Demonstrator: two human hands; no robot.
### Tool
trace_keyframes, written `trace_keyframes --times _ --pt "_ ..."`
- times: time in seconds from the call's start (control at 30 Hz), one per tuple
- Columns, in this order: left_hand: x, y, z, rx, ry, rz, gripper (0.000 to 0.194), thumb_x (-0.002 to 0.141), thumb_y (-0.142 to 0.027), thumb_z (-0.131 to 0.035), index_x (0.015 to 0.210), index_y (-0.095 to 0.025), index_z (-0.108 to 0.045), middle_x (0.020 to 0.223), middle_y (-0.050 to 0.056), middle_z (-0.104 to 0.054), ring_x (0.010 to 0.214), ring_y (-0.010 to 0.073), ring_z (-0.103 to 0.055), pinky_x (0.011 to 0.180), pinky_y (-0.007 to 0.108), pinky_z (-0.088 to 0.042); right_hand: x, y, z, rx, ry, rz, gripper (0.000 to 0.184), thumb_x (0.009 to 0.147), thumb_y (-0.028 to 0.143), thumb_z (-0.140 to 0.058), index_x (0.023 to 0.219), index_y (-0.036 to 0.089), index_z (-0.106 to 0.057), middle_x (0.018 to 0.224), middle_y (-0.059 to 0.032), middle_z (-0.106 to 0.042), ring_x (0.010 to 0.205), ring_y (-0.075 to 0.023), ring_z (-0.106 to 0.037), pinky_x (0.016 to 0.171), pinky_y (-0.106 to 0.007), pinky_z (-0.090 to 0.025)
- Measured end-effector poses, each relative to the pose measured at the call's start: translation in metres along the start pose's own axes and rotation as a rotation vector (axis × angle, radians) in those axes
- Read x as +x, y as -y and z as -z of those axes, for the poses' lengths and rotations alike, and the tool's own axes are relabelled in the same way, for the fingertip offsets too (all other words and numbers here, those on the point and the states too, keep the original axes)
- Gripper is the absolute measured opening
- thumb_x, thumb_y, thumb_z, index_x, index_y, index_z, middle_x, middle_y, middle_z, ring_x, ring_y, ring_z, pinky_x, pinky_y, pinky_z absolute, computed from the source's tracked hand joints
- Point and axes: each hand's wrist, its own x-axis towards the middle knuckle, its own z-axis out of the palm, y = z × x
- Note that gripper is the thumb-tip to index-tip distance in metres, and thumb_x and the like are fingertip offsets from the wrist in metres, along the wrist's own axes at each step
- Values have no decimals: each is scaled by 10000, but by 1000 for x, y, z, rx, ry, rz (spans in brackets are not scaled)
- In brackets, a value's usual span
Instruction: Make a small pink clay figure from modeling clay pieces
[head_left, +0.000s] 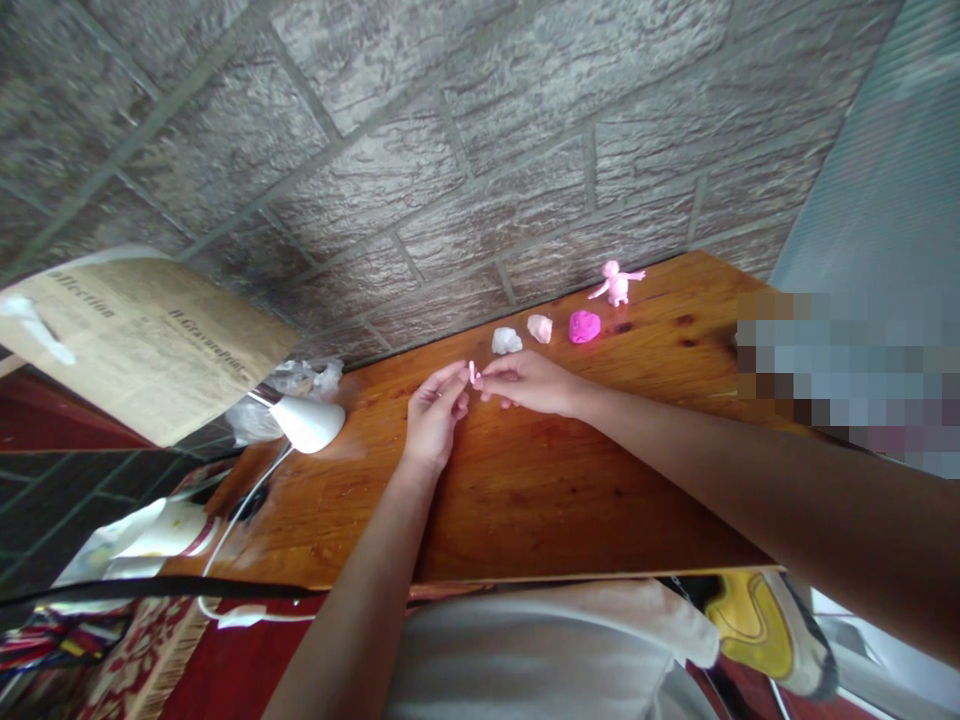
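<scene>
Between my two hands is a small pink piece of modelling clay (pixel 474 375), pinched at the fingertips above the wooden table. My left hand (pixel 435 415) grips it from the left with thumb and forefinger. From the right, my right hand (pixel 529 382) holds its other side, the remaining fingers curled below. Just behind my right hand lie a white clay lump (pixel 507 341), a pale pink clay lump (pixel 540 328) and a bright magenta clay lump (pixel 584 326). A pink clay figure (pixel 616 284) with outstretched arms stands upright beyond the magenta lump.
The wooden table (pixel 525 510) runs along a stone-patterned wall (pixel 465 170). At its left end are a white lamp (pixel 311 425) with a cable, a crumpled clear plastic bag (pixel 311 378) and a printed paper sheet (pixel 157 340) overhead. A paper cup (pixel 169 528) lies lower left.
</scene>
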Motion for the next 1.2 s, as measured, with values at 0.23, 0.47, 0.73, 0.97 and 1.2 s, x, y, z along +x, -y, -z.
trace_keyframes --times 0.23,0.47,0.73,0.97,1.2 --pt "0 -2 0 12 -22 -53 371 568 -270 -904 903 -179 -772 842 35 -757 536 40 -485 493 186 -329 -1 3 -1 -9 3 -11 160 881 261 -652 870 137 -751 813 -40 -758 578 -86 -608 592 -209 -483" --pt "-2 -1 -1 85 -20 -81 363 612 -330 -894 918 -174 -774 784 27 -740 512 43 -474 483 202 -318 -1 4 -3 -29 -41 1 192 910 292 -637 860 135 -737 817 -46 -758 564 -82 -588 563 -207 -470" --pt "1 3 0 93 -35 -103 390 589 -336 -909 912 -162 -774 773 29 -755 499 39 -488 468 184 -313 -1 4 -4 -12 -40 2 276 883 400 -683 842 131 -731 805 -49 -748 561 -83 -577 544 -208 -459" --pt "0 2 -1 74 -24 -130 374 588 -345 -913 888 -165 -780 757 26 -754 490 36 -486 454 178 -308 -2 5 -3 -20 -43 11 227 910 336 -640 854 136 -731 806 -49 -747 568 -87 -583 551 -209 -461" --pt "1 2 -1 64 -33 -135 369 589 -330 -913 887 -158 -779 739 25 -744 493 41 -483 454 186 -302 -2 3 -4 -29 -49 36 213 889 335 -657 855 139 -735 784 -44 -745 557 -90 -584 540 -212 -465"
